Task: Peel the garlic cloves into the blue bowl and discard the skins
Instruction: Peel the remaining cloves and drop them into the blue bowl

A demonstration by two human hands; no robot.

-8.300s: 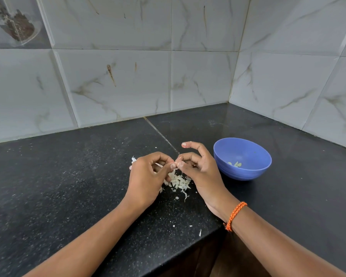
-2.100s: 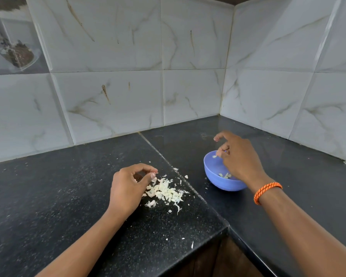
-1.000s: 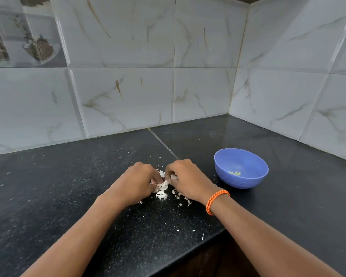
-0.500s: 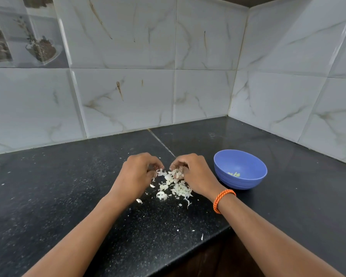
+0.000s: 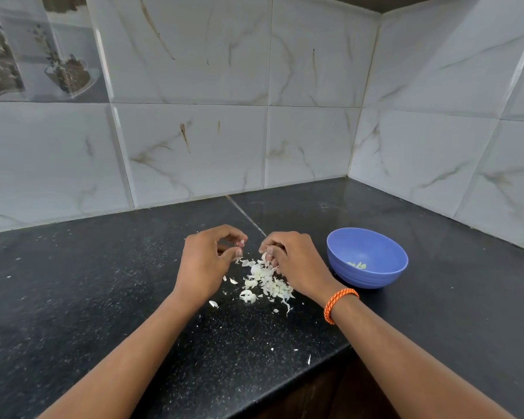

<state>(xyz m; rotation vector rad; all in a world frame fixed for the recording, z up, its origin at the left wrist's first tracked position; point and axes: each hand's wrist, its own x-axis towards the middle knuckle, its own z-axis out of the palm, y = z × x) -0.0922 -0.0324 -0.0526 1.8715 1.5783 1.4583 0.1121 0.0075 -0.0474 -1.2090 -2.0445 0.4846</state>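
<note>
1. Left hand hovers over the skins on the bench, fingers curled, holding nothing visible.
2. Right hand pinches into the skins; grasp unclear.
3. Blue bowl sits just right, with peeled cloves inside.

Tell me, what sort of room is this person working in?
Most likely a home kitchen: a black stone counter meets marble-look wall tiles in a corner, and a blue bowl sits beside a pile of garlic skins.

two hands, one blue bowl, one bracelet
</note>
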